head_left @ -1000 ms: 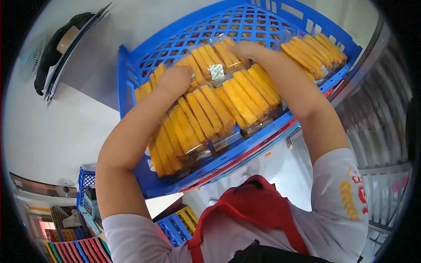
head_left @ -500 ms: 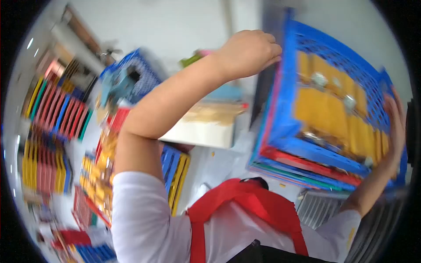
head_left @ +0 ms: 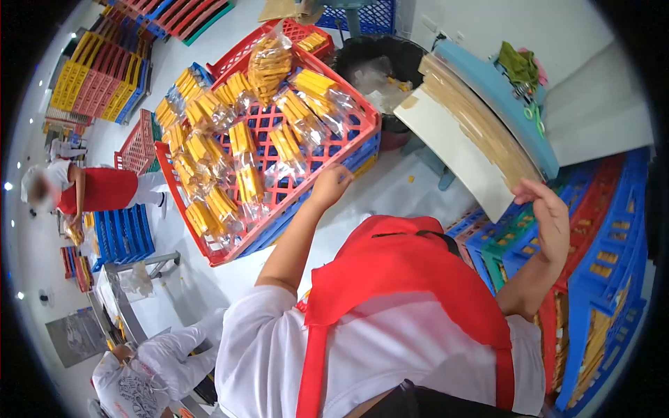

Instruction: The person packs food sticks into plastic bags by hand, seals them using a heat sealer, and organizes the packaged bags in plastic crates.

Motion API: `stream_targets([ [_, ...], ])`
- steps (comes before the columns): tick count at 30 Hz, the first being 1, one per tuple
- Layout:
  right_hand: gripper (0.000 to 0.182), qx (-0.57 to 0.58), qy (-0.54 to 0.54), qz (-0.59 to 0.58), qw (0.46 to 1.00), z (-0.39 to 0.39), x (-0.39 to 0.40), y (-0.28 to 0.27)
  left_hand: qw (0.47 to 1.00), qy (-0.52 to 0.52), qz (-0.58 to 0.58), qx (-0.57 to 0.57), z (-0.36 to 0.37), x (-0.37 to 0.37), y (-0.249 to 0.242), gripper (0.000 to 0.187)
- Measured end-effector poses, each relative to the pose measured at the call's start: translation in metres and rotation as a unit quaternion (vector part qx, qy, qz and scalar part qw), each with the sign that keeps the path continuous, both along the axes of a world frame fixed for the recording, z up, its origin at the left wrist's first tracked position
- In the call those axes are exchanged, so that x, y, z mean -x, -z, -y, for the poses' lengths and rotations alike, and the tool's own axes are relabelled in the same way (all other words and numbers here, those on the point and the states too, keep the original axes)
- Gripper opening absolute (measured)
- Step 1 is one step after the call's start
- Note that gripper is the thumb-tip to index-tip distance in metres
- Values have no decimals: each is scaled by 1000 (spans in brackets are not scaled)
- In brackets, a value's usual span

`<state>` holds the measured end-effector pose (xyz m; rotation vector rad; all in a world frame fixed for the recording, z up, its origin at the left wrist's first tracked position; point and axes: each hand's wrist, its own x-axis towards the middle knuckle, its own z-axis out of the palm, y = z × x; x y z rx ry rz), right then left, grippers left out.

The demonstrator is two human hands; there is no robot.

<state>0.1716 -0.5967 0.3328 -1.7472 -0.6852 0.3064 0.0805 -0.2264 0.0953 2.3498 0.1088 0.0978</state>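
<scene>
My left hand hangs beside the near edge of a red crate, fingers loosely curled and apart, with nothing seen in them. That crate tops a stack and carries several clear bags of yellow stick-shaped pieces. On the right, my right hand is open, its fingertips close to the corner of a white board with torn brown paper along it. Below and beyond that hand stand stacked crates, including a blue crate.
A black bin with plastic in it stands behind the red crate. Green scissors and a green cloth lie by a light-blue surface. Two people, one in a red apron, one in white, are at left.
Both hands have left the blue crate of yellow packs at right. The view has swung left, bringing the red crate in front, and my left hand has come down beside it.
</scene>
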Motion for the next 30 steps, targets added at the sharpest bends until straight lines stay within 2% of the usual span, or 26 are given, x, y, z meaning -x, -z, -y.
stream_targets([
  [3,32,45,-25,-72,996,-32,-24,6,996,-92,-12,13,-12,9,-2,19],
  [7,30,123,-42,-123,984,-55,-58,34,991,-118,-67,17,-10,6,10,22],
  [9,35,199,-43,-138,969,-52,-79,63,975,-124,-179,36,-4,-6,6,26],
  [10,35,197,-52,-136,969,-46,-89,71,974,-132,-179,35,0,-13,5,26],
  [12,39,298,-85,-94,946,-38,-104,81,982,-158,-85,-56,0,-30,2,22],
  [13,41,294,-87,-113,945,-39,-110,79,982,-158,-85,-63,-4,-40,-2,22],
  [15,41,267,-83,-95,955,-32,-124,95,972,-196,-7,-127,-12,-66,-4,16],
  [16,41,246,-82,-75,963,-28,-131,101,967,-194,-11,-168,-19,-78,-8,19],
  [19,42,259,-70,-66,961,-34,-140,93,968,-177,2,-178,-40,-114,-8,24],
  [21,41,276,-72,-72,956,-37,-141,80,944,-150,-80,-284,-47,-137,-15,34],
  [22,40,294,-80,-75,949,-37,-141,75,946,-137,-74,-285,-53,-148,-6,34],
  [24,41,275,-52,-115,953,-26,-141,89,925,-124,-23,-359,-69,-170,28,42],
  [25,42,253,-41,-152,955,-21,-138,94,915,-113,-63,-383,-75,-180,35,43],
  [26,42,249,-23,-153,956,-17,-136,92,916,-97,-52,-385,-80,-188,41,43],
  [28,44,291,1,-107,951,-17,-130,87,897,-74,-56,-431,-89,-197,43,29],
  [30,44,281,25,-115,953,-21,-122,81,901,-54,-67,-424,-100,-202,43,29],
])
